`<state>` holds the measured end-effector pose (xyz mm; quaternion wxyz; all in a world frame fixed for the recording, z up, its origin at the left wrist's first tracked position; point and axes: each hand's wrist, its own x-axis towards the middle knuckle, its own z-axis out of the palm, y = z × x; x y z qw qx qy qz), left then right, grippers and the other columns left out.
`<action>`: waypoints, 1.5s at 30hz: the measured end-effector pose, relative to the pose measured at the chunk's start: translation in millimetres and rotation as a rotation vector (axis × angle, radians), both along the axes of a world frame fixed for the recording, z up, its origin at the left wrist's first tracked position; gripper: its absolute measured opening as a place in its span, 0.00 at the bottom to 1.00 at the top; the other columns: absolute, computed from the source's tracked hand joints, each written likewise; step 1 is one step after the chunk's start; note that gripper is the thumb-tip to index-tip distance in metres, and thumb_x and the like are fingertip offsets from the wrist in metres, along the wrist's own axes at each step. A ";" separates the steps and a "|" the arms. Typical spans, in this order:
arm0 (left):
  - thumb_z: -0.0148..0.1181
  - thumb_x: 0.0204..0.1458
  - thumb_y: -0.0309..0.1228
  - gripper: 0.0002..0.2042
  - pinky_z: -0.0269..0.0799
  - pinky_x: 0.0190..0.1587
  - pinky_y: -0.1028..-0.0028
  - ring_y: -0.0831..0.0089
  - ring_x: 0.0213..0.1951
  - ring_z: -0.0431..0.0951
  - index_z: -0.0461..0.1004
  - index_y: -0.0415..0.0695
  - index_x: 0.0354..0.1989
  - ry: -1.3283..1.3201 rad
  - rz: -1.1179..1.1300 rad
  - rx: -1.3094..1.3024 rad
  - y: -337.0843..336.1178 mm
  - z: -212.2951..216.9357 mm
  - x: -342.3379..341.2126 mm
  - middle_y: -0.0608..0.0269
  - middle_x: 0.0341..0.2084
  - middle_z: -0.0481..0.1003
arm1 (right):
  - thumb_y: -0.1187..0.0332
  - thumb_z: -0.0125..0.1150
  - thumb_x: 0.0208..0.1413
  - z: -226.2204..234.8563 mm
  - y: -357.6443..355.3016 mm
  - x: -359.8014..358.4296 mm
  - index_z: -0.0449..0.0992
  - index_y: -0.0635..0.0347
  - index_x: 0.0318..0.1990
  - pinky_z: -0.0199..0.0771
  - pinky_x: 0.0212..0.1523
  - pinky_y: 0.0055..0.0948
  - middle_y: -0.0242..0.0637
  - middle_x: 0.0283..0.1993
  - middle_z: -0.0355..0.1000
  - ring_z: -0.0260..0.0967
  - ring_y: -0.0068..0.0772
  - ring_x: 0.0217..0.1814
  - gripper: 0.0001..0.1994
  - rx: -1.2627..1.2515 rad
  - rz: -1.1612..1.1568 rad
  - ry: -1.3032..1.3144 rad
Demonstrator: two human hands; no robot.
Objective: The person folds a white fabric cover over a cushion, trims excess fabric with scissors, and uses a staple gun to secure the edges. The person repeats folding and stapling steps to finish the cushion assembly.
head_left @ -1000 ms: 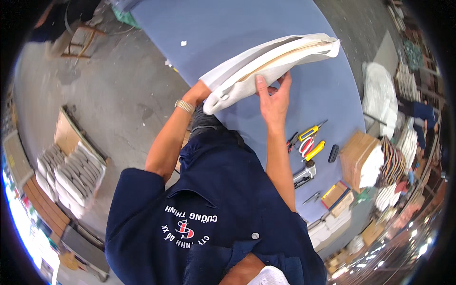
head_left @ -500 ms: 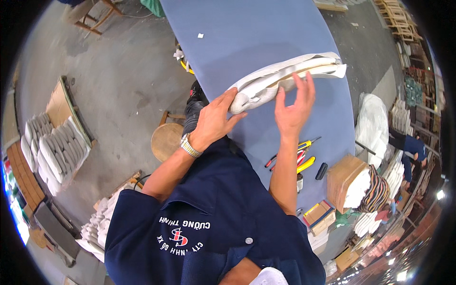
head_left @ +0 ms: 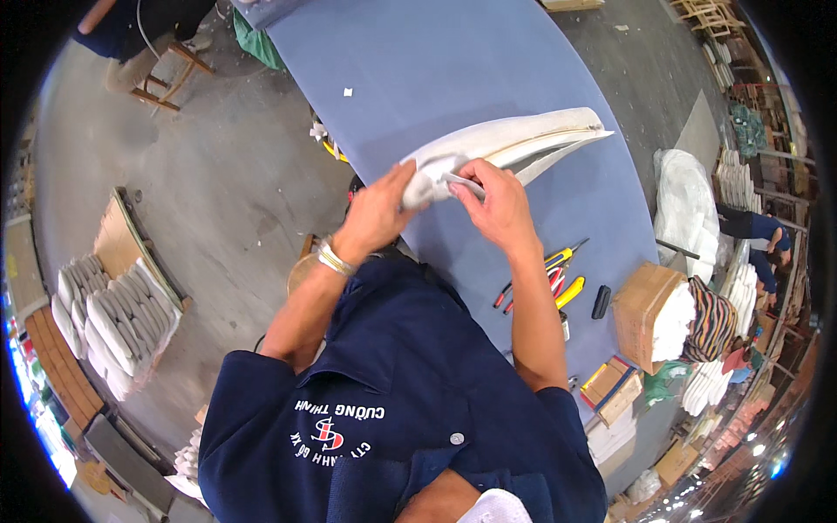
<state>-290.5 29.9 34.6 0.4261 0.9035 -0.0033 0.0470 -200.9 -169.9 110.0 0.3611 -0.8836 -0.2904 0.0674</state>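
A long, curved, padded piece (head_left: 514, 135) with an off-white fabric cover lies across the blue-grey table (head_left: 436, 52). The cover stands loose along its near edge, and a thin tan strip shows inside toward the far right end. My left hand (head_left: 377, 216) is closed around the rounded left end, at the table's left edge. With thumb and fingers, my right hand (head_left: 499, 205) pinches the loose fabric edge close to that same end. The fabric between the two hands is slightly blurred.
Right of my right forearm lie a yellow-handled screwdriver (head_left: 567, 253), yellow-and-red-handled tools (head_left: 571, 292) and a black object (head_left: 602, 302). A cardboard box (head_left: 645, 314) stands at the right. Stacked pale cushions (head_left: 131, 314) sit at the left. Other people (head_left: 754, 231) are farther off.
My right hand has gone from open fingers above the piece to pinching its fabric near the left end. The cover's near flap hangs farther out. The view has shifted slightly.
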 end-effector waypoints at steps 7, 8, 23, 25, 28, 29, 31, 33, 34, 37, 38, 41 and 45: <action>0.74 0.47 0.28 0.26 0.79 0.56 0.61 0.54 0.56 0.81 0.79 0.47 0.58 -0.270 -0.300 0.302 73.3 198.9 68.4 0.59 0.55 0.81 | 0.75 0.66 0.60 95.9 20.2 -13.7 0.75 0.64 0.40 0.70 0.36 0.27 0.32 0.31 0.73 0.67 0.22 0.32 0.05 0.505 -0.014 0.062; 0.74 0.46 0.26 0.26 0.79 0.56 0.61 0.54 0.56 0.81 0.80 0.47 0.58 -0.285 -0.355 0.313 71.3 222.6 75.9 0.60 0.54 0.82 | 0.76 0.66 0.61 102.4 16.4 -12.8 0.74 0.64 0.39 0.69 0.35 0.25 0.31 0.31 0.72 0.66 0.20 0.32 0.05 0.552 0.001 0.014; 0.61 0.60 0.31 0.22 0.43 0.77 0.48 0.44 0.79 0.46 0.75 0.46 0.63 -0.442 -0.585 -0.075 -15.9 224.2 190.8 0.51 0.72 0.65 | 0.74 0.69 0.57 102.8 13.1 16.2 0.78 0.61 0.41 0.75 0.36 0.37 0.40 0.37 0.76 0.76 0.41 0.35 0.07 0.664 -0.315 -0.406; 0.60 0.62 0.35 0.21 0.43 0.77 0.50 0.45 0.79 0.46 0.74 0.44 0.63 -0.396 -0.640 -0.139 -38.8 226.5 203.8 0.50 0.72 0.64 | 0.76 0.69 0.57 96.9 0.7 18.4 0.79 0.64 0.43 0.77 0.37 0.30 0.41 0.40 0.77 0.77 0.35 0.34 0.08 0.641 -0.349 -0.468; 0.66 0.59 0.46 0.26 0.59 0.71 0.53 0.49 0.75 0.57 0.75 0.40 0.58 -0.450 -0.563 -0.009 -54.2 223.3 210.5 0.49 0.73 0.63 | 0.74 0.68 0.58 86.6 -11.8 7.2 0.80 0.63 0.47 0.79 0.42 0.33 0.41 0.44 0.78 0.79 0.37 0.39 0.10 0.689 -0.300 -0.428; 0.71 0.53 0.46 0.30 0.71 0.62 0.57 0.52 0.72 0.63 0.74 0.40 0.59 -0.368 -0.515 0.007 -58.3 224.2 206.0 0.50 0.74 0.61 | 0.73 0.68 0.58 80.8 -22.2 -1.4 0.81 0.62 0.47 0.79 0.44 0.33 0.41 0.44 0.78 0.79 0.37 0.41 0.10 0.701 -0.289 -0.463; 0.77 0.48 0.38 0.32 0.74 0.59 0.58 0.54 0.69 0.66 0.72 0.42 0.62 -0.439 -0.512 0.114 -70.3 223.8 200.2 0.52 0.75 0.57 | 0.72 0.68 0.59 71.3 -56.8 -33.7 0.81 0.62 0.47 0.79 0.46 0.33 0.40 0.44 0.79 0.79 0.34 0.44 0.10 0.760 -0.353 -0.149; 0.78 0.48 0.34 0.36 0.74 0.59 0.57 0.55 0.70 0.64 0.69 0.46 0.67 -0.569 -0.536 0.158 -79.5 220.6 196.3 0.53 0.72 0.61 | 0.71 0.68 0.60 52.8 -90.6 -63.7 0.82 0.62 0.48 0.79 0.47 0.32 0.39 0.44 0.80 0.79 0.32 0.46 0.10 0.788 -0.485 0.007; 0.78 0.47 0.34 0.38 0.73 0.61 0.57 0.55 0.70 0.64 0.68 0.46 0.69 -0.566 -0.519 0.129 -80.3 215.2 194.6 0.53 0.71 0.61 | 0.70 0.67 0.61 27.0 -109.4 -79.1 0.82 0.62 0.48 0.79 0.48 0.31 0.38 0.44 0.80 0.79 0.30 0.46 0.10 0.771 -0.607 0.014; 0.78 0.47 0.32 0.41 0.68 0.65 0.56 0.54 0.71 0.63 0.65 0.44 0.71 -0.597 -0.502 0.136 -74.9 211.5 187.6 0.50 0.70 0.62 | 0.66 0.65 0.62 -56.1 -169.3 -130.0 0.82 0.59 0.51 0.80 0.48 0.34 0.41 0.46 0.82 0.80 0.37 0.45 0.13 0.431 -1.144 0.037; 0.77 0.47 0.31 0.42 0.66 0.67 0.55 0.54 0.71 0.63 0.64 0.43 0.72 -0.608 -0.497 0.151 -68.7 208.0 189.1 0.49 0.70 0.62 | 0.66 0.65 0.62 -82.8 -189.0 -144.8 0.81 0.59 0.52 0.80 0.50 0.36 0.41 0.48 0.82 0.81 0.37 0.48 0.14 0.428 -1.335 0.174; 0.74 0.48 0.30 0.42 0.60 0.70 0.53 0.51 0.69 0.64 0.61 0.37 0.73 -0.727 -0.596 0.161 -68.5 205.6 188.4 0.47 0.69 0.63 | 0.67 0.64 0.61 -144.2 -247.0 -181.1 0.78 0.60 0.57 0.78 0.55 0.39 0.47 0.51 0.80 0.80 0.46 0.51 0.17 0.222 -1.505 0.049; 0.72 0.48 0.32 0.42 0.56 0.71 0.52 0.43 0.69 0.63 0.60 0.35 0.73 -0.835 -0.591 0.332 -74.3 209.5 187.5 0.42 0.69 0.64 | 0.67 0.64 0.60 -191.4 -275.5 -171.0 0.74 0.61 0.61 0.72 0.63 0.41 0.49 0.58 0.77 0.74 0.48 0.63 0.22 0.176 -1.367 0.149</action>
